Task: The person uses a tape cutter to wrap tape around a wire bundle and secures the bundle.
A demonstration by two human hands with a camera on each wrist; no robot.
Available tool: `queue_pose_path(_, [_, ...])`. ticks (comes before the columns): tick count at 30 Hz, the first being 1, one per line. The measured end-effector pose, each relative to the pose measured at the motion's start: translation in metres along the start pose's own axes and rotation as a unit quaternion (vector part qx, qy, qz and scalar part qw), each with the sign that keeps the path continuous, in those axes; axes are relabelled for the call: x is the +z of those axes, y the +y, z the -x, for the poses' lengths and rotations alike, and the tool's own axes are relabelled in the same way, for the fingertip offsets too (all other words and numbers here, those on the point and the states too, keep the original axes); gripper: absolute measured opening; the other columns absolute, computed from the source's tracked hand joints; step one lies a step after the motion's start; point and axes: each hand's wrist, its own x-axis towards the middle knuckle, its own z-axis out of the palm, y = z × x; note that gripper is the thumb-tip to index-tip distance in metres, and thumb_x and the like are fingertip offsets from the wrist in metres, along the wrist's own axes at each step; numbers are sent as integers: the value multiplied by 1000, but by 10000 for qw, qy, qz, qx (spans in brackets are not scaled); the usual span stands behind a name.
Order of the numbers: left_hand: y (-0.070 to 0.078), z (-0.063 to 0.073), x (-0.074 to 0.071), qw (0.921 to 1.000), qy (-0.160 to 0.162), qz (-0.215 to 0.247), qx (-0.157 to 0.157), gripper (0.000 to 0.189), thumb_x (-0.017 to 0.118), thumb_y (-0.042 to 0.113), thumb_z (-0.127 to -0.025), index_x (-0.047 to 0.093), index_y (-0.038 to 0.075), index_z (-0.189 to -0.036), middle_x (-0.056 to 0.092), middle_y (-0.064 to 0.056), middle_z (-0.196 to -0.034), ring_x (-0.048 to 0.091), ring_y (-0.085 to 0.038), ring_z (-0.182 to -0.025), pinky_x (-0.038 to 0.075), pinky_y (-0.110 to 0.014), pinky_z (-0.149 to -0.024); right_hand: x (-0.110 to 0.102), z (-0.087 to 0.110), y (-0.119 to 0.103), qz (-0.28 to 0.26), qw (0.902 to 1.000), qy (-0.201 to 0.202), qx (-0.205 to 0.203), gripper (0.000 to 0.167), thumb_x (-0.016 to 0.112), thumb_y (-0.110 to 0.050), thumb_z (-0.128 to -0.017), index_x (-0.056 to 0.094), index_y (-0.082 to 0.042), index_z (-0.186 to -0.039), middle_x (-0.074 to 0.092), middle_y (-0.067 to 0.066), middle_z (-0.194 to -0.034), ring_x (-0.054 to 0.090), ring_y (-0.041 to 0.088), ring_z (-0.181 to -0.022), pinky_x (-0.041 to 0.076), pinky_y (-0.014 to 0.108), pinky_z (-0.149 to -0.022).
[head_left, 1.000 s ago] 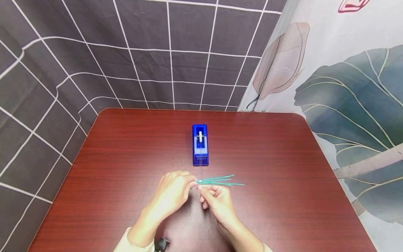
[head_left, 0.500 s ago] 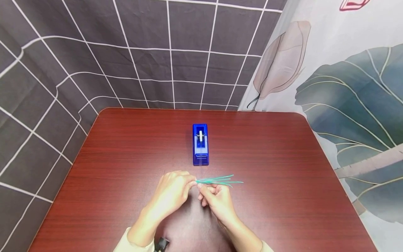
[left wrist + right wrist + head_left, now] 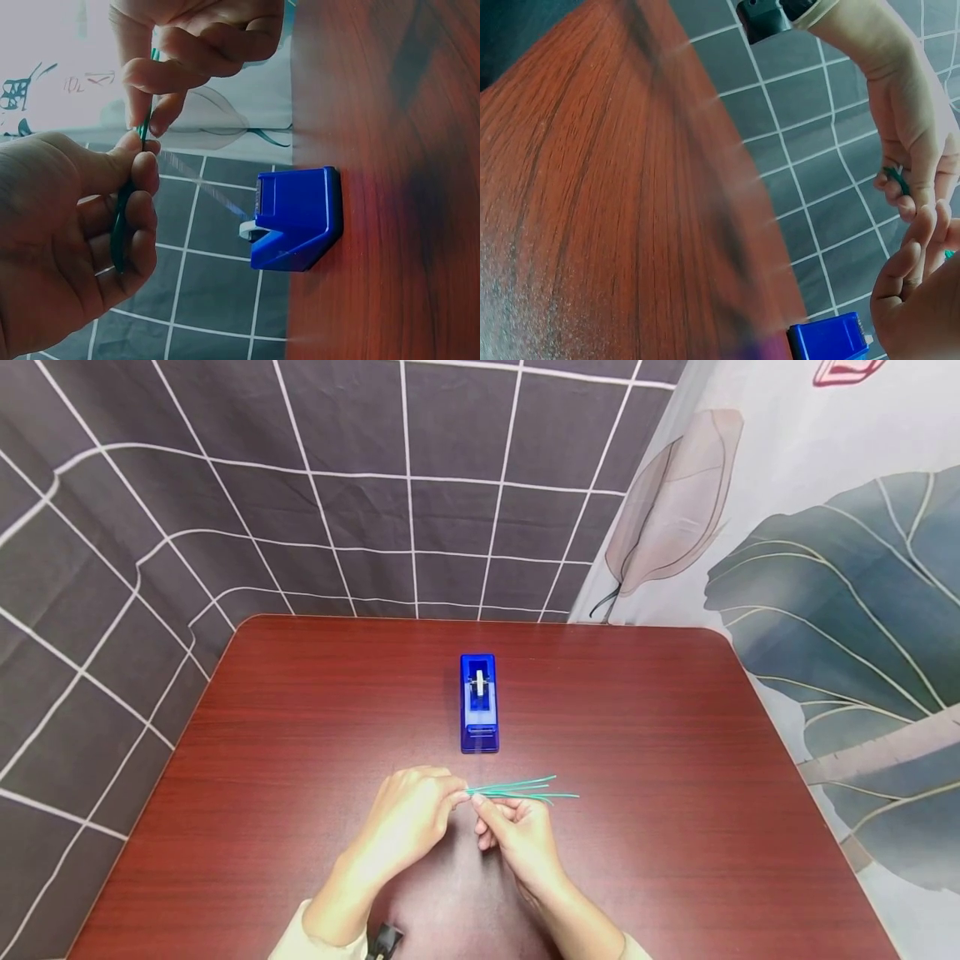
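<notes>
My left hand (image 3: pixel 408 814) pinches a bundle of thin green strands (image 3: pixel 517 791) between thumb and index finger. The strands fan out rightward in the head view, and their other end (image 3: pixel 118 232) lies across my curled left fingers in the left wrist view. My right hand (image 3: pixel 519 847) has thumb and fingertips closed on the bundle right beside the left fingertips. Farther back stands a blue tape dispenser (image 3: pixel 480 742) with a small roll (image 3: pixel 480 683). A clear strip of tape (image 3: pixel 202 184) runs from the dispenser toward my fingertips; where it meets the bundle is hidden.
Everything is over a reddish-brown wooden table (image 3: pixel 637 718). A grey cloth with white grid lines (image 3: pixel 360 510) hangs behind and to the left, a leaf-patterned curtain (image 3: pixel 840 635) to the right. A black object (image 3: pixel 386 941) sits by the left wrist.
Both hands stay almost in place. The right thumb and fingers shift slightly against the bundle, and the loose strand ends move a little. The dispenser has not moved.
</notes>
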Motion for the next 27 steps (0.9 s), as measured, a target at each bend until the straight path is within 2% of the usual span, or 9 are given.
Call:
queue_pose_path(8, [-1,0,1,10000,-33,46,31,12,76,16,-89,72,18,-78,61,10,-70,64,-13,-67,49,-34,-58,1,0,2,-226,9996,-94,-126,13,67,-4,-94,66,7,-88,61,-2,-58,55,6,-45,48,19,-50])
queue_pose_path(13, [-3,0,3,10000,-26,59,33,11,77,16,-89,73,19,-79,61,11,-70,64,-13,-67,49,-34,-57,1,-1,4,-195,9995,-108,-211,9,66,-4,-94,67,0,-87,60,-3,-60,55,6,-45,46,19,-51])
queue_pose_path(16, [-3,1,3,10000,-24,58,38,11,77,16,-89,73,19,-79,61,11,-70,63,-13,-66,49,-33,-57,1,-1,6,-193,9996,-73,-208,9,67,-4,-94,67,3,-89,60,-3,-60,54,7,-45,46,20,-51])
queue_pose_path(18, [-3,1,3,10000,-25,39,37,11,77,16,-88,72,19,-78,61,11,-70,64,-13,-67,49,-34,-58,0,-1,5,-124,9996,-176,-157,16,67,-6,-95,67,10,-93,60,-3,-61,55,7,-45,46,20,-51])
queue_pose_path(20, [-3,2,3,10000,-13,12,14,10,77,16,-88,73,18,-79,63,10,-72,65,-14,-68,50,-34,-59,-4,-1,4,37,9983,-577,-101,26,66,-8,-96,65,18,-98,62,-3,-62,57,6,-47,48,19,-52])
queue_pose_path(22, [-3,2,2,10000,-6,8,-20,10,77,15,-88,73,18,-79,63,10,-72,66,-15,-69,51,-35,-59,-10,-3,0,261,9914,-1283,-34,34,64,-10,-98,61,25,-99,65,-3,-65,60,5,-51,49,19,-53])
queue_pose_path(24, [-3,2,2,10000,15,14,-63,9,77,15,-88,74,18,-81,64,10,-73,66,-14,-70,52,-34,-60,-18,-6,-6,550,9745,-2172,-124,35,62,-10,-99,61,25,-100,69,2,-68,63,6,-56,53,21,-55])
queue_pose_path(27, [-4,2,2,9999,37,30,-91,9,77,15,-89,74,17,-81,62,11,-71,64,-12,-68,50,-32,-58,-30,-9,-20,879,9366,-3352,-513,30,61,-8,-100,64,21,-97,71,16,-74,67,7,-64,59,32,-59])
